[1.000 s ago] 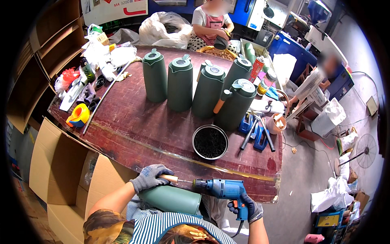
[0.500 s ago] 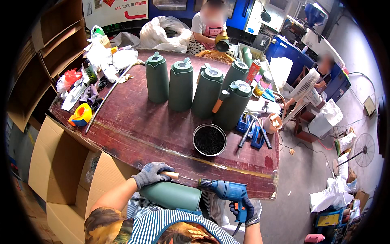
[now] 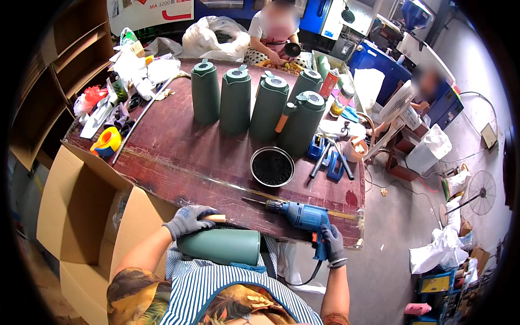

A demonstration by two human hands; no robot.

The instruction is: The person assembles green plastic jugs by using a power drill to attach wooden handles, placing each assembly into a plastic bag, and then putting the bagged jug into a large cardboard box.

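A dark green vacuum jug (image 3: 227, 248) lies on its side across my lap, over the striped apron. My left hand (image 3: 189, 221), in a grey glove, is closed round its wooden handle (image 3: 215, 218). In my gloved right hand (image 3: 332, 244) is a blue power drill (image 3: 306, 215), gripped by its handle. The drill is at the near table edge, its long bit (image 3: 253, 201) pointing left and clear of the jug's handle. Beyond it stands a round bowl (image 3: 272, 186) of small black pieces, perhaps screws.
Several green jugs (image 3: 235, 105) stand upright on the worn red table (image 3: 162, 146). Blue-handled tools (image 3: 336, 169) lie right of the bowl. A yellow tape dispenser (image 3: 107, 142) and clutter sit at the left. Open cartons (image 3: 81, 211) flank me. A co-worker (image 3: 273, 32) sits across the table.
The drill has moved up and right, its bit now away from the wooden handle. My left hand and the jug have shifted slightly left. The co-worker's hands have lowered.
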